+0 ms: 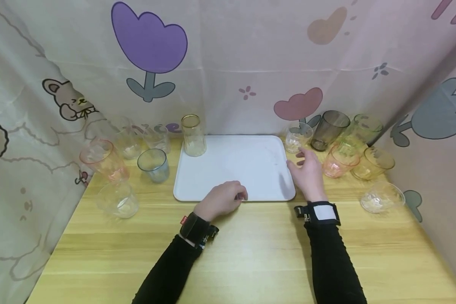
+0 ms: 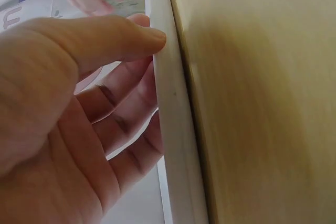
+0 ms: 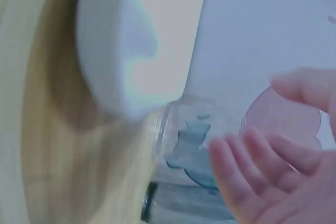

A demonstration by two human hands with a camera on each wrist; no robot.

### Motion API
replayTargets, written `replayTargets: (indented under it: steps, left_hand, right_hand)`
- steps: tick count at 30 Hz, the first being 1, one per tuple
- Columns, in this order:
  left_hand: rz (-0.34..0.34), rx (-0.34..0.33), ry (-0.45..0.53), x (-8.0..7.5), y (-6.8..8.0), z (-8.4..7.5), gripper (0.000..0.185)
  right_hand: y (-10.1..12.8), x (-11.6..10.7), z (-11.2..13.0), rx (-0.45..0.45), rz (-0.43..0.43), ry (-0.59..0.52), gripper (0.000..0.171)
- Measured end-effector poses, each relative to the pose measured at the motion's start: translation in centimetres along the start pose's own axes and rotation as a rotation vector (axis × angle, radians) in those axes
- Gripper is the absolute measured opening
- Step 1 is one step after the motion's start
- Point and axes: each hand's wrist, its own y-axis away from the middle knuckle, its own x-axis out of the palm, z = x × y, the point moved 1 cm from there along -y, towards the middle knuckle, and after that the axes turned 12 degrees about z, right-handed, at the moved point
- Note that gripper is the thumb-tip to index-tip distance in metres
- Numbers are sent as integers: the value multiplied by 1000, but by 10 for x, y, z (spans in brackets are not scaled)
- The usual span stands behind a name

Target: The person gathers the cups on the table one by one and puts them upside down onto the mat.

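On wood-grain table [image 1: 258,257] | white tray [image 1: 243,171] between glasses [image 1: 156,172] | tulip-print cloth [image 1: 220,42] behind

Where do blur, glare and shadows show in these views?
Right wrist: bright glare on the white tray, right hand soft with blur; left wrist: left hand fairly sharp, broad shadow across the table, right hand beyond pale and soft; head: mostly sharp, shadow beside the right sleeve, clear glass at front left faint in contrast.

Head view: even, diffuse light; soft shadows on the worktop [image 1: 251,257]. Left wrist: broad, dim shadow. Right wrist: glare on the white tray [image 3: 139,40]; fingers [image 3: 229,169] blurred.
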Motion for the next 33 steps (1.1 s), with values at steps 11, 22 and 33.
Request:
replayTargets:
  steps: [11, 22, 33]
  left_hand:
    - [2, -10, 23, 4, 0, -2, 19]
    - [4, -6, 31, 4, 0, 0, 19]
    - [3, -1, 40, 2, 0, 2, 18]
  right_hand:
    - [-21, 5, -15, 23, -201, -357, 85]
    - [-57, -8, -26, 222, 17, -555, 108]
    - [-86, -7, -30, 215, 10, -527, 105]
